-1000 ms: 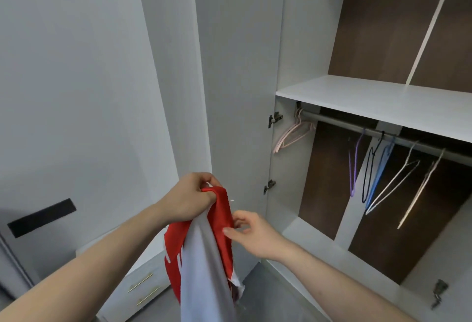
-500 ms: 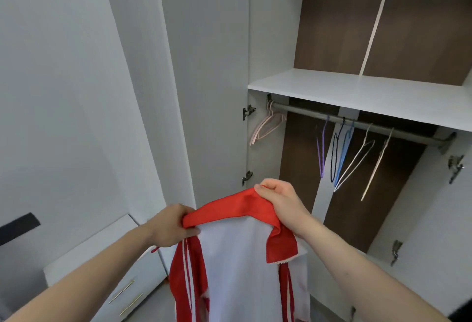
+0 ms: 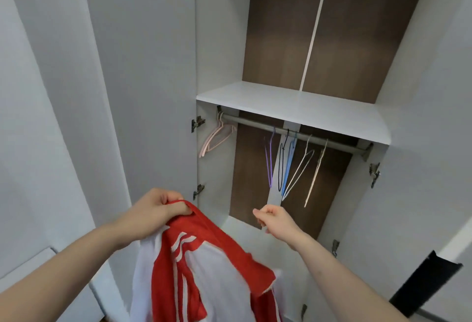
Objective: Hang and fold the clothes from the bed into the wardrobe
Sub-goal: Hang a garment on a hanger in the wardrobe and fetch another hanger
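Left hand [image 3: 158, 208] is gripping the red-and-white shirt [image 3: 204, 270] by its collar; right hand [image 3: 274, 220] is hovering loosely curled, holding nothing, below the hangers [image 3: 288, 165]

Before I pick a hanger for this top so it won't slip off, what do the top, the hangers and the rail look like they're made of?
Red and white top: thin, soft fabric, since it drapes and creases from the left hand.
Hangers: thin and wiry, probably coated metal, though plastic is possible: pink, purple, blue.
Rail: dull grey tube, likely metal.
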The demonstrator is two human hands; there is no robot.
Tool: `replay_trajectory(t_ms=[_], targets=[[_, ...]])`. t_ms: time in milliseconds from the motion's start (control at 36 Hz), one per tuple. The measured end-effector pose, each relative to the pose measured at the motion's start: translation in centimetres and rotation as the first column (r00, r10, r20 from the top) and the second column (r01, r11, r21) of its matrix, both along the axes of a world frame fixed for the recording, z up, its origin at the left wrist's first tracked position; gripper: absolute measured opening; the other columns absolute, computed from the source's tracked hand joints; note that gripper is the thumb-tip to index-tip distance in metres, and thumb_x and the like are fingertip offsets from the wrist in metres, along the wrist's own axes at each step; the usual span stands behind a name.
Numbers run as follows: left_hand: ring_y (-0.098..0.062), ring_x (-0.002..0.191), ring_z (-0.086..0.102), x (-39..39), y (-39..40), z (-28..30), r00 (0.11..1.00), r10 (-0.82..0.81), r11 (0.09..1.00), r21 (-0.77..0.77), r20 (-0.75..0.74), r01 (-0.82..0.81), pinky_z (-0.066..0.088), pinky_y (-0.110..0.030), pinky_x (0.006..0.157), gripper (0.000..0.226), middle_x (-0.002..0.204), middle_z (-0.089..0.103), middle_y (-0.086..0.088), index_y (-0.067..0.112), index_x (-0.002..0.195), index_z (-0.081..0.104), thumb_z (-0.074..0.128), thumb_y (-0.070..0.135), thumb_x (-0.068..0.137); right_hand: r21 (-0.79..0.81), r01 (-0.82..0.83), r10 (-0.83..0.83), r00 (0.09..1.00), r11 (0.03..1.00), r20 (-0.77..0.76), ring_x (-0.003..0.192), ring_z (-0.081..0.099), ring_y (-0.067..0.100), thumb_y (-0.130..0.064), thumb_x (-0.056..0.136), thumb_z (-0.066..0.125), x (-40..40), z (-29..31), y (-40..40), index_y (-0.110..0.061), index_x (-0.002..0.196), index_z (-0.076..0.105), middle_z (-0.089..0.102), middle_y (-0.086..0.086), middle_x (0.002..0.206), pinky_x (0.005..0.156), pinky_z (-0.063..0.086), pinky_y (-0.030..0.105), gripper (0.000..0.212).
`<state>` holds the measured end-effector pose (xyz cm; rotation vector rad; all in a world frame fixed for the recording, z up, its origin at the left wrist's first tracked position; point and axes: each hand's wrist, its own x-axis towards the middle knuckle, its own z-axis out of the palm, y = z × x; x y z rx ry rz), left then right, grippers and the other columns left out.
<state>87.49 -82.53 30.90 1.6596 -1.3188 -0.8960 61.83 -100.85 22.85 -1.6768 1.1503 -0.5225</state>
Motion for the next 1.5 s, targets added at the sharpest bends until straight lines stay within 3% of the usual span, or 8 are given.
replay_trajectory(t_ms=[111, 222, 500, 833, 944, 1194, 1306, 1500], targets=[[-0.008, 0.051, 0.046, -1.2, -2.5, -0.7, 0.977, -0.066, 0.998, 0.039, 0.201, 0.059, 0.041, -0.02, 0.053, 0.042, 0.053, 0.046, 0.005, 0.018, 0.055, 0.05, 0.073, 0.031, 0.088, 0.109, 0.327, -0.335, 0.94, 0.939, 0.066, 0.072, 0.056, 0.017, -0.027, 0.097, 0.064, -1.4, -2.3, -5.3, -0.011, 0.097, 0.063, 0.061, 0.008, 0.087, 0.07, 0.052, 0.035, 0.016], [-0.01, 0.049, 0.04, -1.5, -4.5, -1.7, 0.961, -0.063, 0.997, 0.06, 0.269, 0.048, 0.039, -0.023, 0.052, 0.045, 0.052, 0.039, 0.005, 0.018, 0.055, 0.044, 0.069, 0.027, 0.092, 0.098, 0.537, -0.541, 0.841, 0.838, 0.009, 0.106, 0.062, 0.029, -0.032, 0.095, 0.066, -3.7, -3.7, -10.5, -0.014, 0.118, 0.055, 0.061, 0.009, 0.114, 0.1, 0.053, 0.048, 0.032], [-0.017, 0.052, 0.032, 0.3, -8.9, -2.5, 0.967, -0.046, 0.989, 0.149, 0.249, 0.009, 0.033, -0.025, 0.053, 0.057, 0.055, 0.033, -0.001, 0.014, 0.059, 0.034, 0.06, 0.045, 0.098, 0.101, 0.732, -0.727, 0.681, 0.674, -0.084, 0.132, 0.049, 0.041, -0.026, 0.094, 0.068, -7.0, -5.6, -20.1, -0.005, 0.144, 0.042, 0.047, 0.02, 0.146, 0.112, 0.04, 0.045, 0.06], [-0.017, 0.054, 0.034, 2.8, -12.6, -2.5, 0.97, 0.078, 0.977, 0.177, 0.23, -0.121, 0.032, -0.028, 0.056, 0.06, 0.055, 0.037, -0.002, 0.015, 0.059, 0.037, 0.064, 0.06, 0.087, 0.129, 0.714, -0.694, 0.7, 0.688, -0.171, 0.123, 0.056, 0.044, -0.019, 0.098, 0.062, -5.4, -6.4, -27.4, -0.001, 0.14, 0.043, 0.053, 0.024, 0.139, 0.098, 0.048, 0.043, 0.05], [-0.016, 0.052, 0.036, 3.1, -13.1, -3.1, 0.961, 0.133, 0.968, 0.177, 0.241, -0.179, 0.033, -0.026, 0.056, 0.056, 0.054, 0.04, 0.0, 0.017, 0.057, 0.041, 0.066, 0.052, 0.093, 0.139, 0.71, -0.689, 0.704, 0.69, -0.174, 0.116, 0.061, 0.041, -0.015, 0.101, 0.058, -4.8, -7.0, -28.6, 0.001, 0.133, 0.053, 0.061, 0.023, 0.129, 0.088, 0.051, 0.038, 0.037], [-0.015, 0.049, 0.038, 2.8, -12.4, -4.4, 0.967, 0.181, 0.959, 0.187, 0.182, -0.214, 0.033, -0.023, 0.05, 0.05, 0.052, 0.043, 0.0, 0.017, 0.053, 0.05, 0.07, 0.042, 0.092, 0.107, 0.761, -0.768, 0.627, 0.64, 0.133, 0.111, 0.061, 0.037, -0.015, 0.105, 0.046, -3.0, -7.0, -28.0, -0.011, 0.116, 0.062, 0.063, 0.015, 0.117, 0.083, 0.044, 0.034, 0.02], [-0.014, 0.051, 0.045, 1.9, -11.2, -4.5, 0.974, 0.173, 0.957, 0.209, 0.149, -0.202, 0.035, -0.023, 0.05, 0.046, 0.054, 0.054, -0.004, 0.014, 0.057, 0.057, 0.072, 0.042, 0.09, 0.076, 0.804, -0.801, 0.571, 0.59, 0.18, 0.106, 0.06, 0.037, -0.014, 0.104, 0.041, -3.0, -6.5, -26.6, -0.016, 0.108, 0.06, 0.059, 0.01, 0.106, 0.085, 0.042, 0.033, 0.02], [-0.015, 0.053, 0.038, 0.6, -7.5, -4.1, 0.983, 0.149, 0.966, 0.198, 0.105, -0.168, 0.033, -0.024, 0.053, 0.051, 0.054, 0.046, -0.002, 0.018, 0.054, 0.05, 0.069, 0.045, 0.093, 0.036, 0.788, -0.771, 0.59, 0.614, 0.24, 0.099, 0.061, 0.03, -0.021, 0.105, 0.044, -3.1, -6.5, -21.4, -0.018, 0.111, 0.066, 0.064, 0.006, 0.105, 0.083, 0.048, 0.035, 0.023]])
